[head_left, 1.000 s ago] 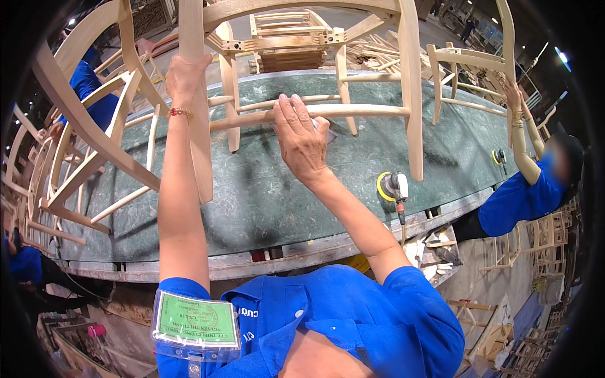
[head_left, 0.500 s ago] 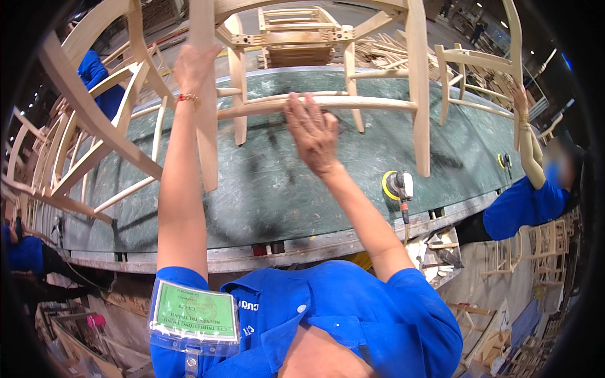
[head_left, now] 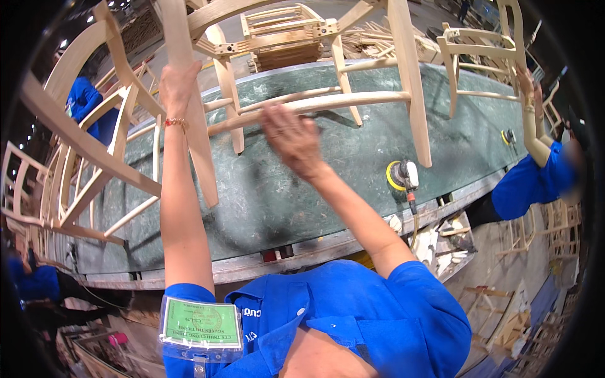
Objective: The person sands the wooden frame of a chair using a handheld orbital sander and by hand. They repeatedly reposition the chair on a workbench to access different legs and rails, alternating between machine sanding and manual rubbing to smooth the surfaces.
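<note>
Bare-wood chair frame (head_left: 302,69) held steady on a green workbench (head_left: 302,189).
Left hand (head_left: 178,85), at 11 o'clock, stays wrapped around the near leg (head_left: 192,120); right hand (head_left: 291,135), fingers loosely spread and blurred, has slid from above the lower rung (head_left: 328,104) to just below it, suggesting rubbing or checking the surface. An orbital sander (head_left: 402,176) lies idle at 3 o'clock.

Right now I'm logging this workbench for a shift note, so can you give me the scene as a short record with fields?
left hand: grips chair leg
right hand: on the lower rail, blurred
chair: unfinished pale wood, standing on the green bench
sander: yellow-padded, lying on the bench, right of the hands
co-worker's hand: on another chair frame, far right
</note>
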Motion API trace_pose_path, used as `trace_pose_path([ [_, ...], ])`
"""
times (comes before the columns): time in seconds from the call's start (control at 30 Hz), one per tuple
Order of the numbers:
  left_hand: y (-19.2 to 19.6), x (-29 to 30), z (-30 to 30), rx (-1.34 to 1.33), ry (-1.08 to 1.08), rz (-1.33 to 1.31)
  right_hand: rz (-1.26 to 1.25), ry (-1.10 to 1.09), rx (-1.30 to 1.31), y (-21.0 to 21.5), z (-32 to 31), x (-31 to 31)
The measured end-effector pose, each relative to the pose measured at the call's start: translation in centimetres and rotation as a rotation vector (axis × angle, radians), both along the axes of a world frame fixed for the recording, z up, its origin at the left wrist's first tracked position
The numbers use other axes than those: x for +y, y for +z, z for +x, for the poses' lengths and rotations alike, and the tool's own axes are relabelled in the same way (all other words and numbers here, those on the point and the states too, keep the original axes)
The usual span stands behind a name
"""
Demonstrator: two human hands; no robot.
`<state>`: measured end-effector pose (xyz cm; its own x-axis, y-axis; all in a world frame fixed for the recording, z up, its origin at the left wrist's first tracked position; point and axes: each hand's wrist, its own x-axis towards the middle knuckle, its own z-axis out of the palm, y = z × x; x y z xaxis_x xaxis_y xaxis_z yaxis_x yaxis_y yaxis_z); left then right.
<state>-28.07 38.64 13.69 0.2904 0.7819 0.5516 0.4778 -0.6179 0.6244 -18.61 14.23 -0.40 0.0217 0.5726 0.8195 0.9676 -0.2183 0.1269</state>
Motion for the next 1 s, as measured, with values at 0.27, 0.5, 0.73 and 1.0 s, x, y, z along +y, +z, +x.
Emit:
trace_pose_path([
  [0.27,-1.0,-1.8,-1.0,-0.098,0.002,0.001,0.266,-0.323,0.286,0.7,3.4,-8.2],
  [0.5,-2.6,-3.9,-2.1,-0.242,-0.099,-0.188,-0.008,0.044,0.208,-0.6,-3.8,-3.8],
  [0.73,-4.5,-5.7,-4.0,-0.349,-0.104,-0.032,0.190,-0.138,0.445,-0.7,-0.4,-10.9],
  [1.0,-5.1,-6.2,-4.7,-0.314,-0.120,0.025,-0.047,0.113,0.317,-2.6,-6.2,-5.1],
])
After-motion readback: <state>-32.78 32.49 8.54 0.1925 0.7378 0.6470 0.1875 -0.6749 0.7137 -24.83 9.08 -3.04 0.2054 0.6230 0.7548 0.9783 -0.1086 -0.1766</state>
